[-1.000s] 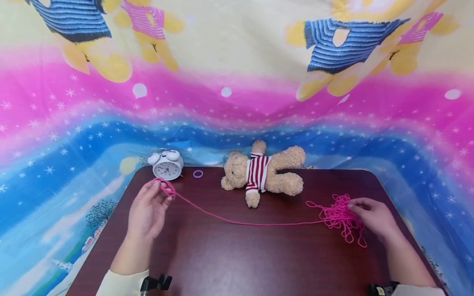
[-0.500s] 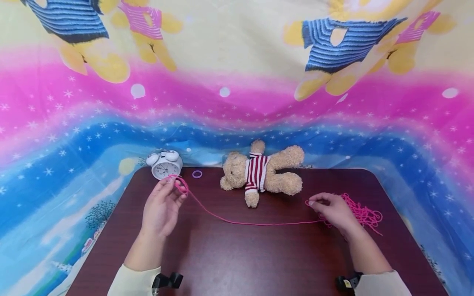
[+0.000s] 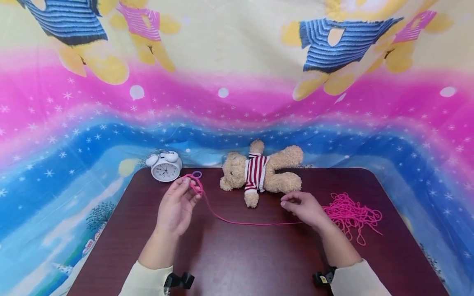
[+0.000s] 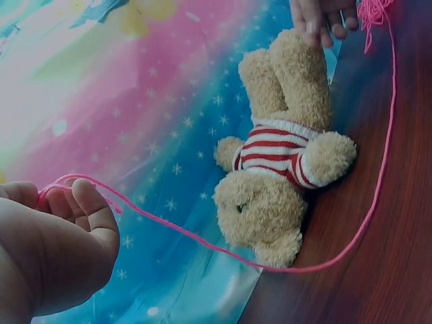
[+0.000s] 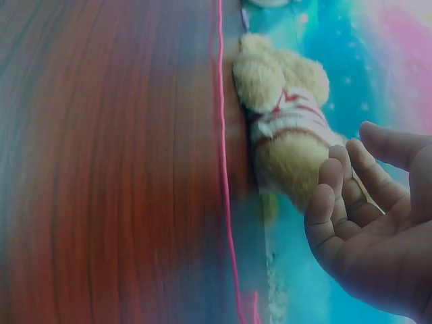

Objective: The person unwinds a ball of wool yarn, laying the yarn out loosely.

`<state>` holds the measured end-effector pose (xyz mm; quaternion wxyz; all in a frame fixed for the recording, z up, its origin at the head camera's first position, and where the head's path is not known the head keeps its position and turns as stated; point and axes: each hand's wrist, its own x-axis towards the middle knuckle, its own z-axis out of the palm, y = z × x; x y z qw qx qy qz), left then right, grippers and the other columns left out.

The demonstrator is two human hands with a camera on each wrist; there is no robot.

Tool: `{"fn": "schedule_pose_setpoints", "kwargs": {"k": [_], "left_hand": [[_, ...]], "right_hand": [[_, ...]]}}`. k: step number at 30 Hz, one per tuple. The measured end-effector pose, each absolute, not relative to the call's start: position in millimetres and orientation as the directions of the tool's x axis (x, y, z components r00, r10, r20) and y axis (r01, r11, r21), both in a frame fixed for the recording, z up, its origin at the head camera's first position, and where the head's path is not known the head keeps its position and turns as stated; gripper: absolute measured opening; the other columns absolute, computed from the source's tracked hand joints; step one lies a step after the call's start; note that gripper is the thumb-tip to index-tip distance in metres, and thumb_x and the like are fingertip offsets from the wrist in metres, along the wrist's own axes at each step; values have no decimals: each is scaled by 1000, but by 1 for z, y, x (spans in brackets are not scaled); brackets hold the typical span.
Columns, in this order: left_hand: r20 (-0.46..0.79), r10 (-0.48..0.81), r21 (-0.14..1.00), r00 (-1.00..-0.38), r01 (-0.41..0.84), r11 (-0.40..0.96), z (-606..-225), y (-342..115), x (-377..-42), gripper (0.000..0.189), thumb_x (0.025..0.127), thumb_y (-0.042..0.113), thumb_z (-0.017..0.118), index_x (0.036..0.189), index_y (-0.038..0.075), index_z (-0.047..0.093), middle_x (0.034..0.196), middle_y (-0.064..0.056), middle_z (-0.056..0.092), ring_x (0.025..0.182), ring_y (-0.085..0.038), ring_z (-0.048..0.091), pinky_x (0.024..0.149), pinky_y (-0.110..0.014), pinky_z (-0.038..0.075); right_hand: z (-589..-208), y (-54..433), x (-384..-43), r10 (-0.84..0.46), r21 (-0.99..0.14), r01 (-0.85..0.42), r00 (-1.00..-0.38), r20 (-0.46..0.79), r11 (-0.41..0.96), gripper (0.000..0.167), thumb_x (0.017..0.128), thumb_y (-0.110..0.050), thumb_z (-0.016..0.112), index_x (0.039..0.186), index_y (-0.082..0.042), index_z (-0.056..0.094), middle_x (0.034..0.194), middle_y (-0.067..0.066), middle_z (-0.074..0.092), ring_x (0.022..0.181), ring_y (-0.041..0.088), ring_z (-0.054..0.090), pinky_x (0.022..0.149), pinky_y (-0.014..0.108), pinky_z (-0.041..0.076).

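Note:
My left hand [image 3: 177, 209] pinches a small loop of pink string [image 3: 198, 189] above the table, in front of the clock and the purple ring. From it the string [image 4: 317, 268] runs slack across the table to a loose tangled heap of pink string [image 3: 352, 214] at the right. My right hand [image 3: 306, 209] hovers left of the heap, near the teddy bear's feet. In the right wrist view the right hand [image 5: 385, 223] has loosely bent fingers with nothing between them. The teddy bear [image 3: 256, 170], in a red-and-white striped shirt, lies on its side at the back.
A white twin-bell alarm clock [image 3: 165, 168] stands at the back left corner. Beside it lies a purple ring [image 3: 199, 172], partly behind the string loop. The dark wooden table [image 3: 237, 259] meets a printed cloth backdrop [image 3: 237, 107] at its back and sides.
My left hand has moved right with the string loop, past the front of the clock. The right hand has left the string heap and moved left toward the middle.

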<state>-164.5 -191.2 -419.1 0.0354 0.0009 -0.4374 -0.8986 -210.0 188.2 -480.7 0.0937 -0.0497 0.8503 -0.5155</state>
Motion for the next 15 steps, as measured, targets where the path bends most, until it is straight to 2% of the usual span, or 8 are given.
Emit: {"fn": "schedule_pose_setpoints", "kwargs": {"k": [9, 15], "left_hand": [[12, -30, 785, -999, 28, -619, -416, -174, -165, 7, 109, 17, 55, 106, 14, 60, 95, -1, 65, 88, -15, 65, 79, -26, 55], [27, -3, 778, -1000, 23, -628, -411, -161, -165, 6, 108, 16, 56, 103, 14, 60, 95, -1, 64, 88, -15, 65, 79, -27, 55]], "right_hand": [[-487, 146, -211, -254, -882, -61, -965, -68, 467, 23, 93, -21, 78, 111, -7, 76, 101, 1, 73, 87, 16, 67, 77, 33, 55], [-486, 117, -211, -316, -907, -109, -948, -28, 407, 25, 92, -19, 79, 112, -4, 75, 97, 1, 74, 88, 15, 68, 80, 33, 56]]}}
